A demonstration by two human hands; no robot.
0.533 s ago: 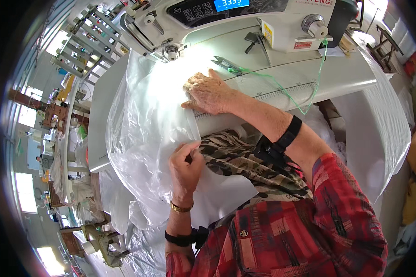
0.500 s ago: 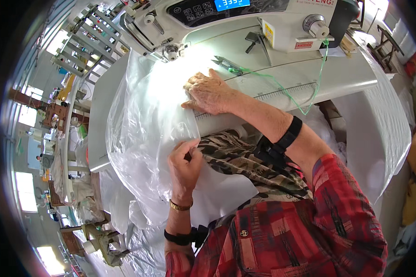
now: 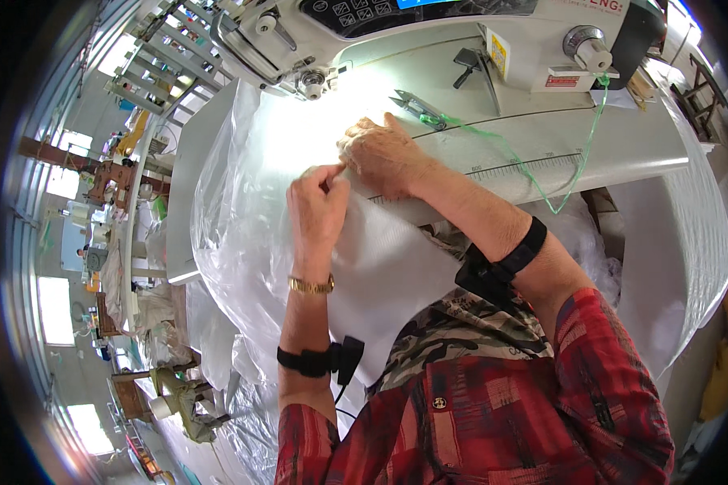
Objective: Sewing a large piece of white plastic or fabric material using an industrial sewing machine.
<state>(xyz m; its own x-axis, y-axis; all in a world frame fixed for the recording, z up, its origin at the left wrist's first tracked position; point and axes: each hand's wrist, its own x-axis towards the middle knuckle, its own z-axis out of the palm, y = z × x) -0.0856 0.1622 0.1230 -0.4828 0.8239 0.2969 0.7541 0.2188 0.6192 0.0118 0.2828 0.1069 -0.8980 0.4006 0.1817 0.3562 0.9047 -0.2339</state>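
Note:
A large sheet of clear plastic (image 3: 243,218) lies over the white sewing table (image 3: 542,137) and hangs down to my lap. My left hand (image 3: 315,206) pinches a white fabric piece (image 3: 380,275) near its upper edge, thumb and fingers closed on it. My right hand (image 3: 384,153) rests flat on the same material just beyond, fingers pointing toward the needle area (image 3: 311,81) of the white sewing machine (image 3: 429,32). The two hands almost touch.
Small thread snips (image 3: 416,105) lie on the table by my right hand, with a green cord (image 3: 542,174) trailing right across a printed ruler. More bubble-textured white sheet (image 3: 696,242) drapes at the right. Other work tables and machines (image 3: 137,186) stand at the left.
My left hand has moved up from my lap to the table edge beside my right hand, bringing the white piece with it. The right hand has stayed put.

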